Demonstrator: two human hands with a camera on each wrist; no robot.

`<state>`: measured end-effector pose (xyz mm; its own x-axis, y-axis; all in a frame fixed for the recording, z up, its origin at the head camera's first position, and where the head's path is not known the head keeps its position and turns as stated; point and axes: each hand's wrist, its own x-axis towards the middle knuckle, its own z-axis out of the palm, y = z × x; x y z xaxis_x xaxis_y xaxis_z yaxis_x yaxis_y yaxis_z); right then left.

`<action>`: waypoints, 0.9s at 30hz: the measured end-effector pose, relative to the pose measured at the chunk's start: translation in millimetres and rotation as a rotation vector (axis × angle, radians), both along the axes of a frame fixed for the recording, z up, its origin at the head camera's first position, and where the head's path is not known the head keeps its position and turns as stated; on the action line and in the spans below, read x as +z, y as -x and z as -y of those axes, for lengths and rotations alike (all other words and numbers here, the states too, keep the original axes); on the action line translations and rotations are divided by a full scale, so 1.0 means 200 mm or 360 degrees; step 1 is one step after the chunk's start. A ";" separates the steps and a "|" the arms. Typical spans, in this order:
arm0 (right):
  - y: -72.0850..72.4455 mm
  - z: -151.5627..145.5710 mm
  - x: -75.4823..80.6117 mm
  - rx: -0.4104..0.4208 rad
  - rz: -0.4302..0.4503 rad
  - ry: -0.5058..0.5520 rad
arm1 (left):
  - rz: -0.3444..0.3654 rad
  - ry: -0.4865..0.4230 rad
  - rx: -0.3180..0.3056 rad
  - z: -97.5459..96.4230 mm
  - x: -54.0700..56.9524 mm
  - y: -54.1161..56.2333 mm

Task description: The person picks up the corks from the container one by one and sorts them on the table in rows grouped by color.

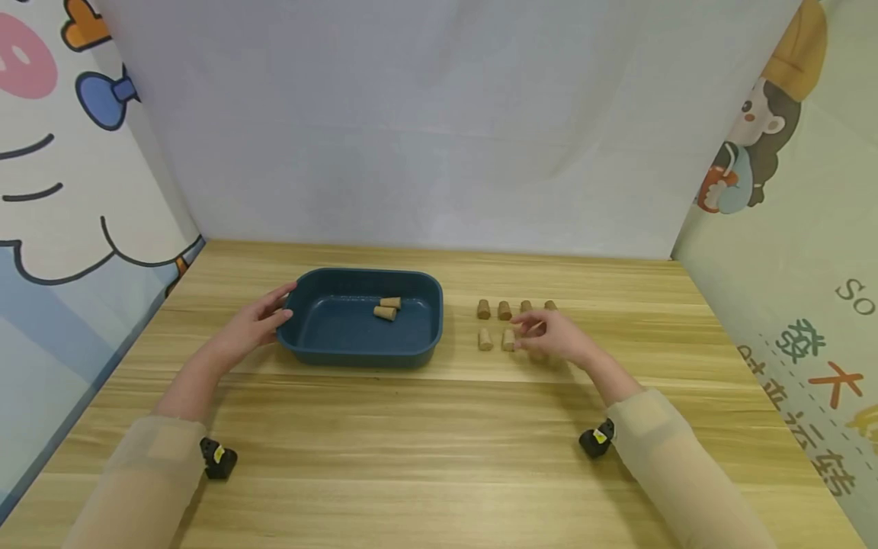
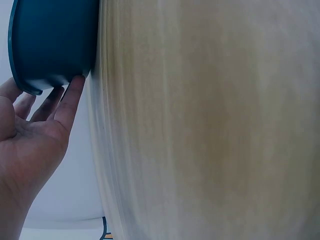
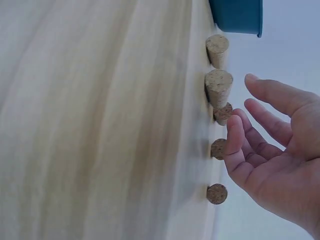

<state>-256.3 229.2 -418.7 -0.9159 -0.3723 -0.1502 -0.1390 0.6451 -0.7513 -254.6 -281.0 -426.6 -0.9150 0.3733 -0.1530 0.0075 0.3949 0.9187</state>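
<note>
My left hand (image 1: pixel 257 320) touches the left end of a dark blue plastic basin (image 1: pixel 363 360); in the left wrist view its fairly straight fingers (image 2: pixel 70 105) lie against the end wall. Inside the basin two tapered corks (image 1: pixel 386 313) lie on their sides. My right hand (image 1: pixel 552 335) hovers beside the right cork (image 1: pixel 508 340) of a front pair, thumb and fingers apart. The right wrist view shows a gap between this hand (image 3: pixel 280 145) and the nearest cork (image 3: pixel 218 87). Left of that one stands the other front cork (image 1: pixel 485 339).
Behind the front pair, several more corks (image 1: pixel 483 309) stand in a row, partly behind my right hand. Everything is on a wooden table (image 1: pixel 411 450). A pale cloth (image 1: pixel 425 137) hangs at the back edge, with printed cloths on both sides.
</note>
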 end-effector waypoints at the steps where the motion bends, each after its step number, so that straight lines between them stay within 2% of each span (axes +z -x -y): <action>1: 0.00 0.00 0.01 -0.0011 0.0001 0.0008 | 0.0000 0.0002 0.0001 0.00 0.00 0.00; 5: -0.01 0.01 0.05 -0.0034 -0.0031 0.0002 | 0.0000 0.0008 0.0001 0.00 0.00 0.00; 8: -0.02 0.03 0.09 -0.0026 -0.0106 -0.0006 | 0.0001 0.0010 0.0000 0.01 0.00 0.00; 17: -0.08 0.13 0.20 -0.0046 -0.0264 0.0143 | -0.0012 0.0010 -0.0001 0.01 0.00 -0.01; 27: -0.09 0.28 0.21 0.0010 -0.0326 0.0271 | -0.0015 0.0039 0.0009 0.01 0.01 0.02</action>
<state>-238.3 173.8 -375.7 -0.9183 -0.3820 0.1036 -0.3030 0.5103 -0.8048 -258.3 -282.1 -425.6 -0.9186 0.3642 -0.1536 0.0136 0.4173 0.9086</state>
